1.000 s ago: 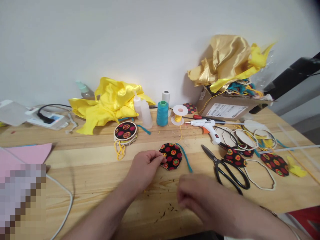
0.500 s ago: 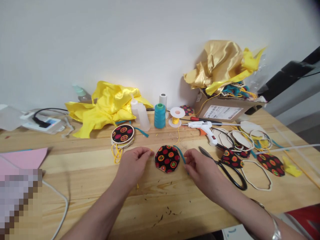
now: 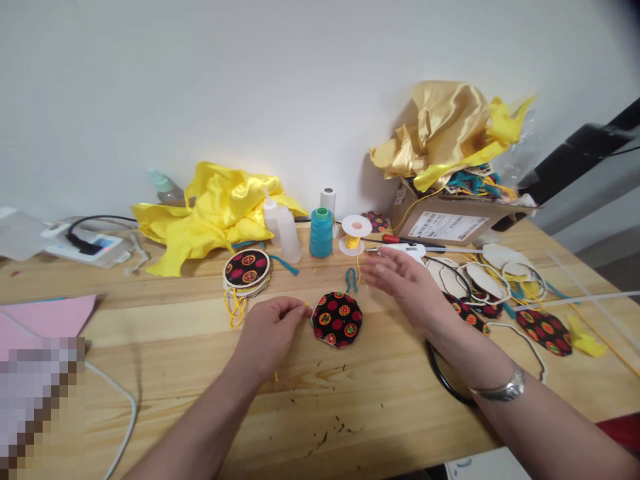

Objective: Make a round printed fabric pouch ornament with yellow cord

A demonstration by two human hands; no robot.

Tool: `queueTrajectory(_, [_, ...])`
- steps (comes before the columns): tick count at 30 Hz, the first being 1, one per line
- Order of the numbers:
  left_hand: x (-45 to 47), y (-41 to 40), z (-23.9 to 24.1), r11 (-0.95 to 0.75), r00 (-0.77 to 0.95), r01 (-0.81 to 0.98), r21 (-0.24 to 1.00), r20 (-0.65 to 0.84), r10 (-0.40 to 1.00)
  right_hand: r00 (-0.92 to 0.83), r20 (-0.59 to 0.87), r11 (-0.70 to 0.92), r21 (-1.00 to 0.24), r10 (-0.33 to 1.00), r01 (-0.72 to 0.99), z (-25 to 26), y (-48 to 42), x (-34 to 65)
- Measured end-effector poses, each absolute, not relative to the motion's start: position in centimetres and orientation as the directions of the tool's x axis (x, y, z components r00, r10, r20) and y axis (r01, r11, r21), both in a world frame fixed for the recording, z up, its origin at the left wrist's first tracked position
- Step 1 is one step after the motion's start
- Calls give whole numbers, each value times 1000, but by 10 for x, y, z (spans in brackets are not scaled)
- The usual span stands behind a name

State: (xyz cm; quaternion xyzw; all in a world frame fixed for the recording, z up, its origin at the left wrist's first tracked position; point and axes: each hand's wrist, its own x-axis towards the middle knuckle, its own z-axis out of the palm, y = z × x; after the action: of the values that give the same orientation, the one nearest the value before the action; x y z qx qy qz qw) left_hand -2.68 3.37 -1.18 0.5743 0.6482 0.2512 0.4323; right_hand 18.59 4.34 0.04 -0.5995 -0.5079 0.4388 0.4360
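Note:
A round black fabric disc (image 3: 337, 320) with red and orange flower motifs lies flat on the table in front of me. At its left edge my left hand (image 3: 273, 330) is closed in a pinch on a thin yellow cord, whose loose tail shows below the hand. A teal cord (image 3: 352, 279) lies bent at the disc's top edge, touched by neither hand. My right hand (image 3: 400, 283) is open, fingers stretched out to the left, just in front of the white hot glue gun (image 3: 413, 249) and hiding most of it. A spool of yellow cord (image 3: 355, 241) stands just beyond those fingertips.
A finished-looking patterned disc (image 3: 247, 269) tops a small stack at left. Behind stand a teal thread cone (image 3: 321, 233), plastic bottles (image 3: 289, 237) and yellow satin (image 3: 210, 207). Scissors (image 3: 443, 383) lie under my right forearm. A cardboard box (image 3: 455, 217) sits back right.
My right hand has let go of the teal cord and moved up and forward toward the glue gun, opening. The teal cord now lies curled above the disc. My left hand keeps its pinch.

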Motion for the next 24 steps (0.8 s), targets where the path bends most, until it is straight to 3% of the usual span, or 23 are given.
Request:
queueTrajectory(1, [-27, 34, -12, 219, 34, 525, 823, -277, 960, 124, -18, -40, -983, 992, 179, -2, 43, 187])
queueTrajectory(3, [-27, 33, -12, 224, 33, 525, 821, -282, 959, 92, 44, 14, -954, 995, 298, -5, 34, 186])
queueTrajectory(6, [-27, 32, -12, 225, 28, 525, 821, -281, 959, -27, -66, -35, -784, 997, 620, -6, 11, 182])
queueTrajectory(9, [-27, 31, -11, 227, 24, 529, 818, -282, 959, -103, -112, 3, -660, 988, 752, -3, -5, 175])
queueTrajectory(19, [-23, 31, -9, 190, 33, 519, 833, -242, 970, -110, -64, 65, -494, 992, 867, -1, 4, 174])
queueTrajectory(24, [-21, 29, -7, 178, 15, 500, 848, -215, 977, -242, 19, 229, -413, 970, 881, 4, 1, 173])
